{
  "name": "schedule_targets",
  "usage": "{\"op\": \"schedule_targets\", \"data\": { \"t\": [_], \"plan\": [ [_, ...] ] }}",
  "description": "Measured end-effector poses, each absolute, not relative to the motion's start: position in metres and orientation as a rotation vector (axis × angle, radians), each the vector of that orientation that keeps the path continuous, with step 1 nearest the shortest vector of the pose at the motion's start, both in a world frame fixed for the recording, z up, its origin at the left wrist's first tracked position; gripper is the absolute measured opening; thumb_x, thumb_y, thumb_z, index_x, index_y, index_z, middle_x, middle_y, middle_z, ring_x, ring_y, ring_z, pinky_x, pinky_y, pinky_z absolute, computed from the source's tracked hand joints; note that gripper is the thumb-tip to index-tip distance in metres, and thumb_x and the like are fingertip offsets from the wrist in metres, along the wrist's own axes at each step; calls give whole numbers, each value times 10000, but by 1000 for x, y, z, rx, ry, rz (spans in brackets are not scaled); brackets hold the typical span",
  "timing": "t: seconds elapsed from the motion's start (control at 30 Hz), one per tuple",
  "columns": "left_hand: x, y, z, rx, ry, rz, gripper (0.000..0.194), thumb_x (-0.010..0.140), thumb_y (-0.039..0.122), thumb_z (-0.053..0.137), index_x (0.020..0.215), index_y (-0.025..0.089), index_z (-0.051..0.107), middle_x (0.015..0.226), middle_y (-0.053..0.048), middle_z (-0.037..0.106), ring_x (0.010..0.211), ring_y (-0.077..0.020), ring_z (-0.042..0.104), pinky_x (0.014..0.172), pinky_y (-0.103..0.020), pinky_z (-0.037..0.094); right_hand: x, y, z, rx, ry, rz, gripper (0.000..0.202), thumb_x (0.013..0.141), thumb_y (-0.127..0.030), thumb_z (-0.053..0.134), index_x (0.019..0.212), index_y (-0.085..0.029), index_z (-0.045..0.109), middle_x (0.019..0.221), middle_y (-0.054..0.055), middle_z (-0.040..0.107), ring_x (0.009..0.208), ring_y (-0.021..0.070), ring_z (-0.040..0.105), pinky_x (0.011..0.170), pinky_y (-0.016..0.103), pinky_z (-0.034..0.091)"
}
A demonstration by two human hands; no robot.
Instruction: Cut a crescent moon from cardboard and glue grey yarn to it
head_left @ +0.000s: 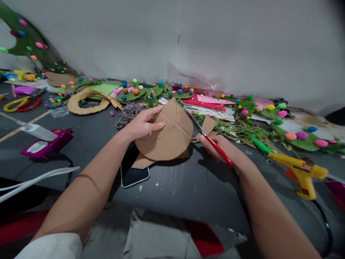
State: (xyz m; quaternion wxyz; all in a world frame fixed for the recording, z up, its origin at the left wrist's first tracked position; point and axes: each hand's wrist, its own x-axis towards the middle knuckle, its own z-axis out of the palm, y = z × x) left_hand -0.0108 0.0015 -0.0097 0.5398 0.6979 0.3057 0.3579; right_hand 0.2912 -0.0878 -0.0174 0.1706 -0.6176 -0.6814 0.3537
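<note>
A leaf-shaped piece of brown cardboard (168,135), pointed at the top and rounded below, is held up over the table. My left hand (144,124) pinches its left edge, thumb on the near face and fingers partly hidden behind. In my right hand (218,147) are scissors (212,142) with red handles, their blades at the cardboard's right edge. How far the blades are apart I cannot tell. Below the cardboard lie more cardboard scraps (142,161) and a dark phone (134,176) with a pale rim.
A yellow glue gun (299,171) lies at the right, its cord hanging off the near edge. Purple power strip (47,144) and white cables (37,180) are on the left. Felt leaves with pompoms (302,138), a cardboard ring (88,102), grey yarn (132,116) and green yarn (234,131) line the back.
</note>
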Motion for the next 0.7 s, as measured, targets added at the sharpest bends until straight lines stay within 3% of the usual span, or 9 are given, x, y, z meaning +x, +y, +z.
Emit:
{"op": "schedule_targets", "data": {
  "t": [0.27, 0.5, 0.7],
  "plan": [
    [-14, 3, -12, 1652, 718, 816, 768, 752, 349, 875, 1465, 269, 605, 1359, -102, 704, 1199, -336, 691, 1030, -433, 564, 290, -88, -16, -1856, -1879, 1010, 726, 819, -895, 451, 571, -227, 314, 489, -36, 341, 389, 103, 402, 384, 248, 297],
    [-18, 2, -8, 1642, 769, 801, 748, 773, 389, 860, 1467, 274, 604, 1313, -113, 728, 1160, -354, 710, 968, -455, 599, 284, -91, -12, -1902, -1796, 1009, 717, 780, -876, 545, 563, -248, 275, 421, -46, 312, 336, 115, 413, 349, 249, 303],
    [-16, 1, -8, 1643, 700, 750, 748, 773, 375, 856, 1467, 258, 602, 1314, -122, 725, 1135, -339, 720, 938, -434, 612, 287, -87, -17, -1850, -1784, 963, 714, 820, -880, 480, 568, -230, 326, 447, -31, 355, 369, 100, 386, 367, 251, 298]
  ]
}}
